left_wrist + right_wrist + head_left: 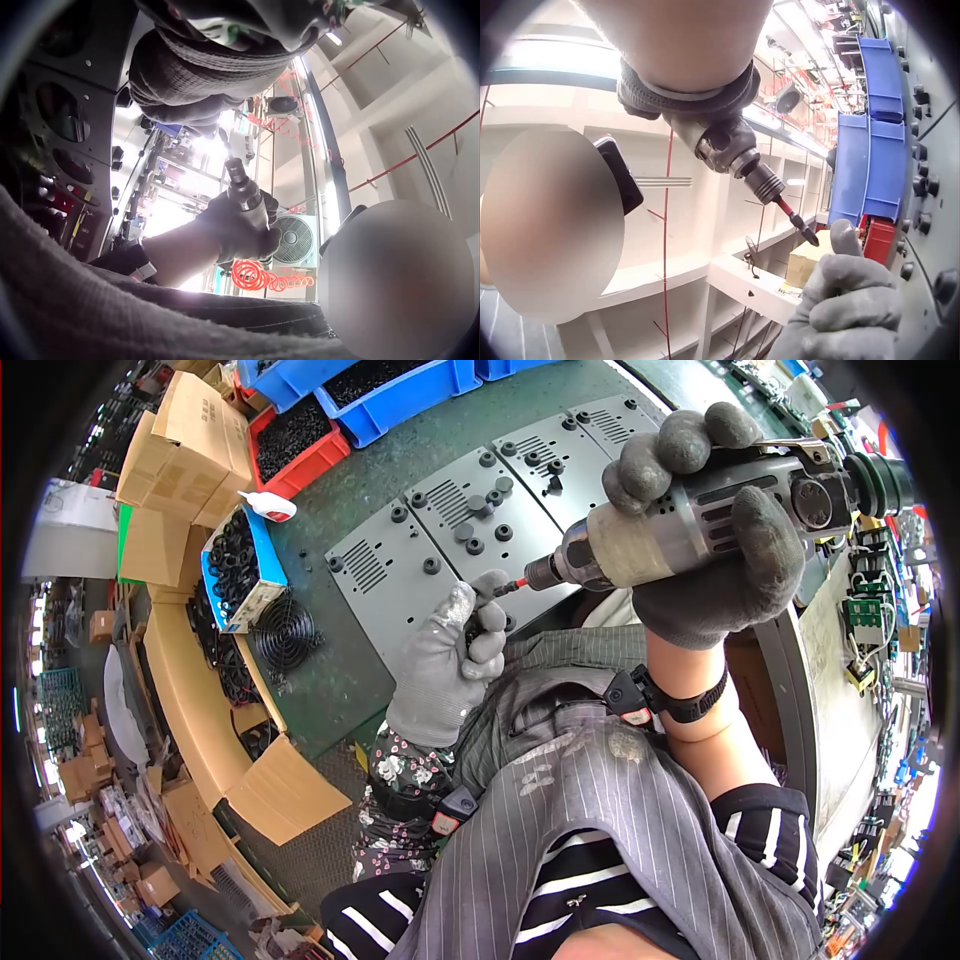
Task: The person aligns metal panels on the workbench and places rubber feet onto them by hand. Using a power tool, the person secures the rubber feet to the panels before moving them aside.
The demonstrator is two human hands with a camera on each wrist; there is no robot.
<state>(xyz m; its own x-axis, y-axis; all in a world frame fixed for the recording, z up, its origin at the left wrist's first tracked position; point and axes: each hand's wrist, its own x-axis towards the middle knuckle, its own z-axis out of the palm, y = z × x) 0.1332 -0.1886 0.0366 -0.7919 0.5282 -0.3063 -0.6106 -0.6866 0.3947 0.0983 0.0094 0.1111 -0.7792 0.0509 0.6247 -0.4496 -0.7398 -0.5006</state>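
My right hand (715, 540), in a dark glove, grips a grey power screwdriver (640, 545) from above the panels. Its driver bit (804, 229), banded red near the chuck, points toward my left hand. That left hand (440, 670), in a worn grey glove, has its fingers curled, with thumb and forefinger raised close beside the bit's tip. Small dark parts (471, 630) show between the curled fingers; I cannot tell their kind. Grey metal panels (385, 600) with vent slots lie side by side beneath, and black round feet (432, 565) stand on them.
Blue bins (400, 405) and a red bin (305, 470) of black parts stand at the back. To the left are a blue-sided box (262, 575), a white bottle (270, 506), a round black fan guard (285, 632) and an open cardboard carton (285, 790).
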